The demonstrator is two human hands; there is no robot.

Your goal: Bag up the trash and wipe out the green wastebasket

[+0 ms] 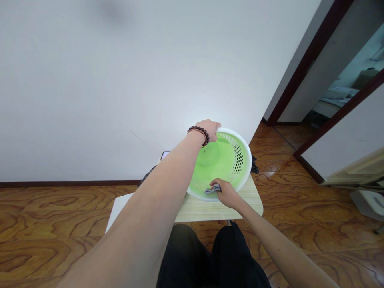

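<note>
Pinching a grey cloth [212,189] at the near side of the basket [249,160], the right hand [227,193] works just past the bare front strip of a pale wood-grain tabletop [251,204]. Key relation: cloth sticks out leftward from the right grip, its longer direction running roughly across the view, along the near inside wall, just within the rim. Right hand clearly nearer to it; left hand [210,129] is across the opening at the far rim, apart from the cloth. Right grip: thumb and fingers together on the cloth. Cloth looks small, soft, crumpled, mostly bunched in the fingers; whether its loose end touches the wall, can't tell.

Basket sits on the tabletop, opening toward the viewer, round so no long axis. Light green inside, white rim, holes punched through the side wall, clearest at right. Some slant possible, not certain. Dark thing [254,165] just right of it, too unclear to name.

Farther on: left grip clamped on the far rim, fingertips partly hidden, beaded bracelet [207,136] at that wrist. Phone-like item [164,155] peeks out left of the basket, mostly behind the left forearm. Plain white wall [144,80] behind everything.
</note>
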